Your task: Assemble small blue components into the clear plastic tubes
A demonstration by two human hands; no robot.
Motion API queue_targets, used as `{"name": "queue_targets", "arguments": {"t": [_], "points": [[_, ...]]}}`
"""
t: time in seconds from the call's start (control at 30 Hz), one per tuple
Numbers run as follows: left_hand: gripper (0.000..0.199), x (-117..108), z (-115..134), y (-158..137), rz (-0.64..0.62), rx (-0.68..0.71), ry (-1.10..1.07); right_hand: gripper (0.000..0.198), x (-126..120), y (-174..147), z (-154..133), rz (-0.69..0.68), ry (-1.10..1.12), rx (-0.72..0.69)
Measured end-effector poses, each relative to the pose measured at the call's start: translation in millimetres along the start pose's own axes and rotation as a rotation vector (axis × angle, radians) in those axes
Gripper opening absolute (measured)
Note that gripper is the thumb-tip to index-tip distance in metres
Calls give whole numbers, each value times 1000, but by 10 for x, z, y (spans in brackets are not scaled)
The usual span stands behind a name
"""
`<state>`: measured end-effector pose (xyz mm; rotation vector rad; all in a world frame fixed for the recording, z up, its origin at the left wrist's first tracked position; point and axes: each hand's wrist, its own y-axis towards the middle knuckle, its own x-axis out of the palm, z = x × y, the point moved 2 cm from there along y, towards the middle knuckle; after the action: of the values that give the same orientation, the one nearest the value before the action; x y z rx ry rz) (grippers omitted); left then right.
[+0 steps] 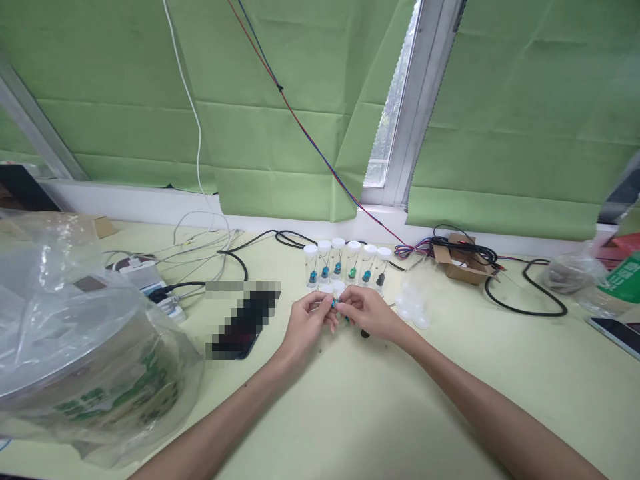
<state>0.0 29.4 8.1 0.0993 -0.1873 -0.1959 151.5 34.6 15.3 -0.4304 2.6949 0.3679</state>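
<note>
My left hand (pixel 306 321) and my right hand (pixel 369 312) meet near the middle of the table. Their fingertips pinch a small shiny blue piece (pixel 333 303), too small to make out fully. Just beyond them stands a row of clear vials with white caps (pixel 353 257), upright, each with a small blue, green or dark piece and thin stems inside. Two more white caps (pixel 339 285) show right behind my fingers, partly hidden. A small black round piece (pixel 365 334) lies under my right hand, and a bit of green shows beneath its fingers.
Clear plastic pieces (pixel 413 307) lie right of my right hand. A small cardboard box (pixel 464 267) and black cables (pixel 525 312) are at the back right. On the left are a pixelated dark phone-like object (pixel 245 327), a white charger (pixel 137 272) and a large bagged tub (pixel 115 387).
</note>
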Motion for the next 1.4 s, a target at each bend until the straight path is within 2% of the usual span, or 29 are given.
{"name": "queue_targets", "arguments": {"t": [0.3,0.5,0.57,0.7,0.97,1.4], "points": [[30,-12,-18,8,-27,8,27,42,4,13,4,-20,-126,-11],[30,-14,-33,9,-39,11,33,51,26,13,32,-56,-99,19],[29,-18,-33,5,-22,11,27,46,23,15,36,-39,-80,17],[29,-29,-34,14,18,8,18,24,4,12,41,8,-28,1],[28,-19,-30,12,12,2,12,18,11,-2,6,4,-22,4],[29,-1,-20,5,-23,4,13,51,17,14,32,-42,-113,6]]}}
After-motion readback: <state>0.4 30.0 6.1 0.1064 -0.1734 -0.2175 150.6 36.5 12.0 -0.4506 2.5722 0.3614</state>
